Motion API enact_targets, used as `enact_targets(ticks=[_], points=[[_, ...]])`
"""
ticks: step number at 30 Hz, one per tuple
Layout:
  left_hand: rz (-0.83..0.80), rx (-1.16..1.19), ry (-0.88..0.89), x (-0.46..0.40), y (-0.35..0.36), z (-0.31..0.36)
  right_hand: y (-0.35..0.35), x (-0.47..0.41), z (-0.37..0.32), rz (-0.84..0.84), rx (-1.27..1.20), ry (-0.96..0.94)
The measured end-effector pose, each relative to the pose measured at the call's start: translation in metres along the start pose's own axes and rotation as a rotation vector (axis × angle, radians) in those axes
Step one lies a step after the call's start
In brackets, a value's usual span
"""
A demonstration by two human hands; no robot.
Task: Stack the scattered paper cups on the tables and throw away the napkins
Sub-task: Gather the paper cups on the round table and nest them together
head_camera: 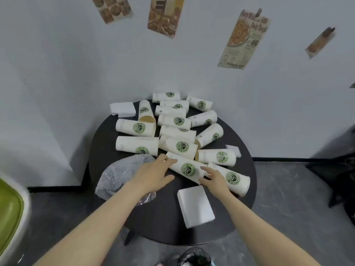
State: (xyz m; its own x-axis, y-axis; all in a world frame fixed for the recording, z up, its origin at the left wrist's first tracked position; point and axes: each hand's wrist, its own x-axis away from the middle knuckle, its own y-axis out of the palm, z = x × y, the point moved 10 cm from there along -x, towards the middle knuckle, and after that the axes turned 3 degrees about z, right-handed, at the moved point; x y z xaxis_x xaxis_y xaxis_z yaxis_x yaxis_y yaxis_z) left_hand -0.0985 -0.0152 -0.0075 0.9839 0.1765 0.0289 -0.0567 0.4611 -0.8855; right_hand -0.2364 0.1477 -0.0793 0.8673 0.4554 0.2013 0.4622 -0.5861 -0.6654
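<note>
White paper cups with green round logos lie on their sides all over the round black table (pixel 107 143), and your 2 hands meet on the nearest cup (pixel 185 169): your left hand (pixel 153 172) grasps its closed end with fingers over the top and thumb beneath, while your right hand (pixel 214 177) curls around its open end. A stack of white napkins (pixel 195 205) lies just in front of that cup, more napkins (pixel 123 109) sit at the far left edge, and a crumpled clear plastic bag (pixel 119 173) lies under your left forearm.
</note>
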Motion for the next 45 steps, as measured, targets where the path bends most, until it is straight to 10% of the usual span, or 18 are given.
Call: enact_targets(ticks=[24,34,45], points=[[-0.192,-0.101,0.351,-0.105,0.055,0.057,-0.050,0.006,-0.005,0.225,-0.756,0.107],[-0.171,-0.025,0.267,-0.108,0.051,0.045,-0.147,0.023,0.106,0.486,-0.006,0.282],[-0.198,0.018,0.252,-0.101,0.063,0.037,-0.123,0.005,0.133,0.401,-0.468,0.313]])
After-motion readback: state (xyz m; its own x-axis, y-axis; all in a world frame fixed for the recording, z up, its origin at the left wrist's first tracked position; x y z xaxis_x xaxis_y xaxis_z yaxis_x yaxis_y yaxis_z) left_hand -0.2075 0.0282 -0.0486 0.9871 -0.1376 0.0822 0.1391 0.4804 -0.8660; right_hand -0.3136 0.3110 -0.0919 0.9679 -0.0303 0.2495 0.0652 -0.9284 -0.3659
